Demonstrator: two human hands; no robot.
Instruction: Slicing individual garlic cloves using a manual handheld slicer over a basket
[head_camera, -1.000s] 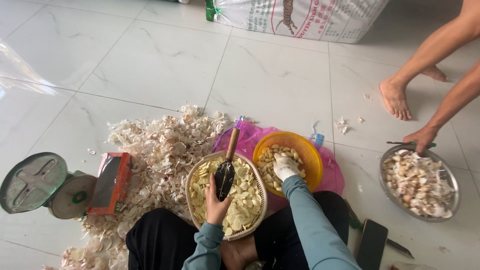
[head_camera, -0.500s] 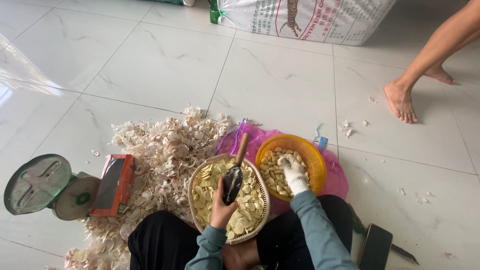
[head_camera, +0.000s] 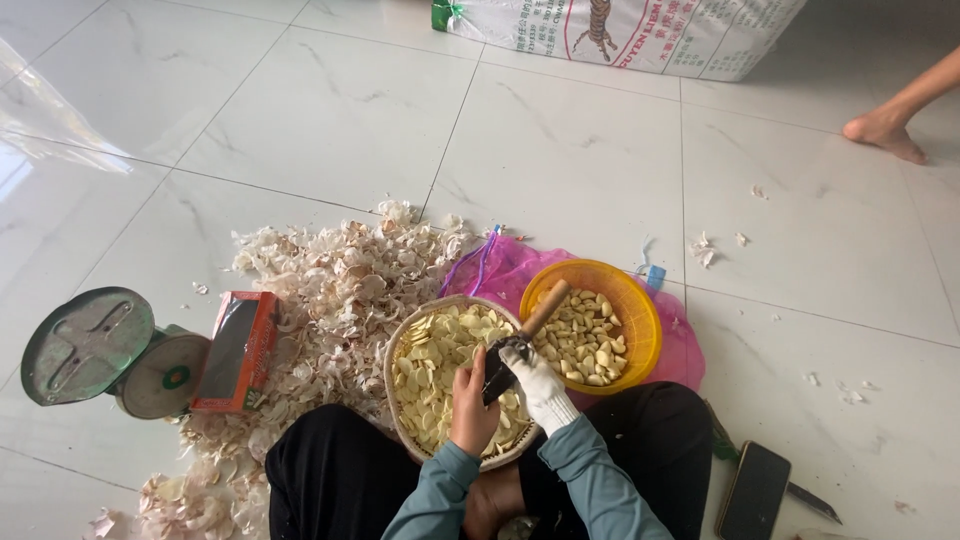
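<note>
glossy white floor tiles (head_camera: 560, 150) strewn with garlic skins (head_camera: 330, 280)

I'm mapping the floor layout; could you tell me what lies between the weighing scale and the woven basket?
In the head view, an orange box and a pile of garlic skins lie between the scale and basket.

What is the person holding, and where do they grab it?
The left hand holds a knife low by its dark blade; the gloved right hand touches it too.
</note>
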